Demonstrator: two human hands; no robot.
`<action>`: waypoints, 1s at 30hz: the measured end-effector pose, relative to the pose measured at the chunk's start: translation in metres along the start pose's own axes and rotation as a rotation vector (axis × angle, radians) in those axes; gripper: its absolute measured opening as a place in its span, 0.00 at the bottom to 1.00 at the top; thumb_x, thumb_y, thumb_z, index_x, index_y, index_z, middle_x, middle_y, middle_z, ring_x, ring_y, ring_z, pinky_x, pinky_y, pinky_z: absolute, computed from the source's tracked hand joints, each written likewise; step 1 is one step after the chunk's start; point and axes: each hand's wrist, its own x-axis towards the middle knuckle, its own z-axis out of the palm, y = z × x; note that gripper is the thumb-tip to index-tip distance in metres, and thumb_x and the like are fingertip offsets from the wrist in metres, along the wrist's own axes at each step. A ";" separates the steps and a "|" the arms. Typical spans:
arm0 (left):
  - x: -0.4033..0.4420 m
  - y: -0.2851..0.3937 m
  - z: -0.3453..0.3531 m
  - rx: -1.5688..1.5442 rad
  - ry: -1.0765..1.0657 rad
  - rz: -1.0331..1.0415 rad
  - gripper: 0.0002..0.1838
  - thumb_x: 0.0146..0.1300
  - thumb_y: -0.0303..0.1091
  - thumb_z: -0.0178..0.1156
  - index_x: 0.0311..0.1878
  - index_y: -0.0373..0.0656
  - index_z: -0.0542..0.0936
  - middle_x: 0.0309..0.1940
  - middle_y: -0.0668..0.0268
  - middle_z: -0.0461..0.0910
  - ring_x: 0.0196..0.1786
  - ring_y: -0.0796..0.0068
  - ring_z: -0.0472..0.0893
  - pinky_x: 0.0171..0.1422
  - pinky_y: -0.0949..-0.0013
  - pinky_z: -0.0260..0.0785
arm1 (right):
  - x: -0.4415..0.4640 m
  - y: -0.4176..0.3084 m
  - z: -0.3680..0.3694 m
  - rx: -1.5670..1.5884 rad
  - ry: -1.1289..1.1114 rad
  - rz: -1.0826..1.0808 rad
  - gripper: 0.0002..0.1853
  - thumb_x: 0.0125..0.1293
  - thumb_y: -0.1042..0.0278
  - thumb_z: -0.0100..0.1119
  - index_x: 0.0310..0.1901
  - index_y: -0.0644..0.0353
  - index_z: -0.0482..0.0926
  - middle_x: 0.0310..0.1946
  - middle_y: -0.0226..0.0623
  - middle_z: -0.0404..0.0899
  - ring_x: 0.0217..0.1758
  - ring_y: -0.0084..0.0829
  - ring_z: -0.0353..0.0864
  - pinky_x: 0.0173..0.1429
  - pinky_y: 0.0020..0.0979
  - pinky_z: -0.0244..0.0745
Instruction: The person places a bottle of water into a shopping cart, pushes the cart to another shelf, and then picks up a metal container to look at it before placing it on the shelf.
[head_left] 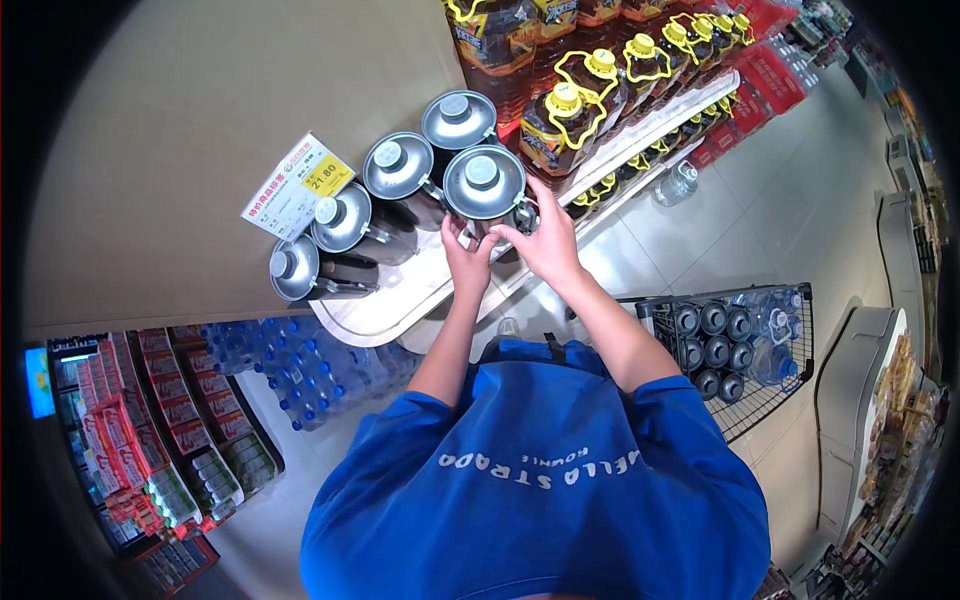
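At the shelf's front edge, my left hand (466, 258) and my right hand (548, 240) are wrapped round a silver-topped jug (490, 195). It stands upright, with a round pale cap, a dark body and a side handle. My right hand lies along its right side, near the handle; my left fingers press its lower near side. The jug's base is hidden. Right behind it stand two matching jugs, one at the back (459, 120) and one to the left (397, 165). Two more, a middle jug (341, 217) and an end jug (295, 268), lean in the picture further left.
A price sign (300, 187) stands behind the jugs on the white shelf (385, 310). Yellow-capped bottles (565, 110) line the shelf to the right. Behind me on the right, a wire cart (745, 415) holds several similar jugs and clear bottles. Blue-capped water packs (310, 375) sit at left.
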 end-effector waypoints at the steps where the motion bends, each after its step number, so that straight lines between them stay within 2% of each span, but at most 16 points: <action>1: 0.000 -0.002 0.000 -0.012 -0.004 0.007 0.52 0.57 0.29 0.77 0.77 0.35 0.52 0.72 0.48 0.61 0.75 0.56 0.65 0.75 0.53 0.69 | 0.001 0.002 -0.001 0.002 -0.005 0.010 0.47 0.50 0.62 0.83 0.70 0.63 0.68 0.59 0.53 0.81 0.61 0.49 0.82 0.65 0.42 0.78; 4: -0.001 -0.007 0.001 -0.031 -0.006 0.031 0.53 0.56 0.30 0.77 0.78 0.34 0.52 0.72 0.48 0.61 0.75 0.56 0.65 0.75 0.53 0.69 | 0.004 -0.002 -0.009 -0.001 -0.026 0.026 0.45 0.50 0.63 0.83 0.68 0.64 0.70 0.56 0.54 0.83 0.59 0.49 0.84 0.63 0.42 0.79; 8: -0.001 -0.005 0.002 0.004 -0.003 0.040 0.53 0.56 0.30 0.77 0.78 0.35 0.51 0.72 0.49 0.61 0.75 0.56 0.64 0.75 0.53 0.68 | 0.005 0.007 -0.008 -0.021 -0.032 -0.027 0.47 0.51 0.57 0.83 0.69 0.64 0.68 0.59 0.55 0.80 0.60 0.53 0.83 0.62 0.44 0.80; 11: -0.006 0.006 0.005 0.031 0.007 0.054 0.49 0.61 0.29 0.73 0.77 0.29 0.52 0.72 0.44 0.64 0.75 0.55 0.67 0.79 0.57 0.59 | 0.005 0.008 -0.009 -0.002 -0.047 -0.020 0.46 0.51 0.58 0.83 0.69 0.64 0.68 0.59 0.56 0.81 0.61 0.52 0.83 0.63 0.44 0.79; 13: -0.006 0.006 0.005 0.036 0.005 0.058 0.49 0.62 0.30 0.74 0.77 0.30 0.52 0.72 0.44 0.64 0.75 0.55 0.66 0.79 0.56 0.59 | 0.007 0.001 -0.013 0.008 -0.057 0.008 0.45 0.51 0.60 0.83 0.69 0.64 0.69 0.57 0.58 0.82 0.63 0.51 0.82 0.65 0.43 0.78; 17: -0.008 0.007 0.004 0.015 -0.008 0.031 0.49 0.62 0.31 0.74 0.78 0.32 0.51 0.74 0.46 0.62 0.76 0.54 0.64 0.79 0.55 0.59 | 0.005 0.002 -0.014 -0.004 -0.065 -0.008 0.47 0.52 0.59 0.83 0.71 0.65 0.66 0.61 0.58 0.79 0.66 0.51 0.80 0.68 0.43 0.76; 19: -0.006 -0.003 0.003 -0.019 0.005 0.056 0.53 0.59 0.31 0.76 0.79 0.33 0.49 0.74 0.47 0.61 0.76 0.55 0.64 0.78 0.53 0.61 | -0.001 0.007 -0.014 0.019 -0.057 -0.012 0.48 0.53 0.59 0.82 0.72 0.64 0.65 0.64 0.57 0.76 0.68 0.50 0.78 0.70 0.43 0.75; 22: -0.009 -0.005 0.001 0.049 0.027 0.047 0.56 0.57 0.33 0.78 0.79 0.34 0.49 0.74 0.47 0.61 0.77 0.55 0.63 0.79 0.51 0.58 | -0.030 0.019 -0.019 -0.041 -0.041 0.037 0.48 0.56 0.60 0.80 0.73 0.64 0.62 0.67 0.56 0.74 0.70 0.48 0.77 0.72 0.42 0.73; 26: -0.014 -0.010 -0.002 0.133 0.043 0.036 0.57 0.56 0.37 0.79 0.79 0.34 0.50 0.75 0.46 0.62 0.79 0.55 0.62 0.81 0.51 0.53 | -0.091 0.038 -0.035 -0.060 -0.043 0.112 0.42 0.58 0.63 0.76 0.71 0.63 0.65 0.60 0.54 0.78 0.64 0.48 0.80 0.66 0.43 0.76; 30: -0.013 -0.017 0.000 0.186 0.004 0.024 0.54 0.55 0.39 0.80 0.78 0.35 0.56 0.75 0.50 0.63 0.78 0.57 0.64 0.80 0.52 0.56 | -0.159 0.048 -0.055 -0.093 -0.021 0.224 0.39 0.59 0.66 0.74 0.71 0.62 0.66 0.59 0.50 0.79 0.60 0.45 0.82 0.64 0.41 0.77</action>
